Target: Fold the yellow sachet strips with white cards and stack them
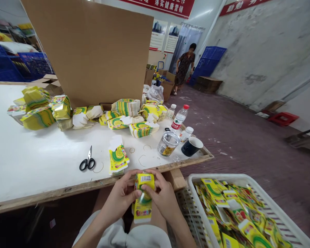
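Observation:
My left hand [120, 199] and my right hand [163, 197] both grip a small yellow-green carton [143, 198] over my lap, just below the table's front edge. The fingers of both hands are wrapped round it, thumbs pressed on its front. A short stack of flat yellow cartons [118, 157] lies on the white table [28, 162] right above my hands. A white plastic basket [196, 179] at my right holds several folded yellow cartons [235, 210].
Black-handled scissors [87, 161] and rubber bands lie near the front edge. Bundles of flat cartons [38, 108] line the back, under a tall cardboard sheet [93, 51]. A clear jar [167, 143], dark mug [191, 146] and water bottle [179, 118] stand at the right corner. A person [184, 67] stands far off.

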`<action>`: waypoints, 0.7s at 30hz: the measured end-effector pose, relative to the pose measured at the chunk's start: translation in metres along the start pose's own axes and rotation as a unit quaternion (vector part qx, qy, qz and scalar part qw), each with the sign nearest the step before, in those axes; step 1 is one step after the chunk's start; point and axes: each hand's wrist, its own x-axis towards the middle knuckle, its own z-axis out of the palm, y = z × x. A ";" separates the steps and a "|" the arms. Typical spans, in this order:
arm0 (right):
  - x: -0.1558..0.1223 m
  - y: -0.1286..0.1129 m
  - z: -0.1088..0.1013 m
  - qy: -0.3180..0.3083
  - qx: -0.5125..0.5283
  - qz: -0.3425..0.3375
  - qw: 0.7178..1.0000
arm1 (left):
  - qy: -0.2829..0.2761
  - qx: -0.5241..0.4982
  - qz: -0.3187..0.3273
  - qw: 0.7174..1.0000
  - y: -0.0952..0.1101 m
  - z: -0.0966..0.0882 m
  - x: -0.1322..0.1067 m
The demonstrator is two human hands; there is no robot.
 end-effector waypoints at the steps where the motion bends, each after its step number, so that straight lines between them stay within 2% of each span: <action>1: -0.001 0.001 -0.002 -0.010 0.049 -0.002 0.999 | -0.006 -0.007 -0.004 1.000 0.001 0.000 0.001; 4: -0.005 0.005 -0.006 -0.018 0.128 -0.005 0.992 | -0.023 -0.010 -0.007 1.000 0.004 0.001 0.002; 6: -0.007 0.008 -0.007 -0.005 0.101 0.001 0.995 | -0.033 0.005 -0.003 0.999 0.005 0.002 0.001; 9: -0.007 0.009 -0.005 0.028 -0.001 0.010 1.000 | -0.047 0.040 0.009 0.998 0.003 0.004 0.001; 13: -0.004 0.007 -0.001 0.062 -0.086 0.025 0.994 | -0.058 0.079 0.021 0.995 -0.001 0.005 0.002; 16: -0.002 0.005 0.000 0.066 -0.083 0.025 0.994 | -0.052 0.071 0.014 0.996 -0.001 0.006 0.004; 21: -0.006 0.006 -0.003 0.037 -0.029 0.014 0.999 | -0.050 0.042 -0.003 0.998 -0.002 0.010 0.006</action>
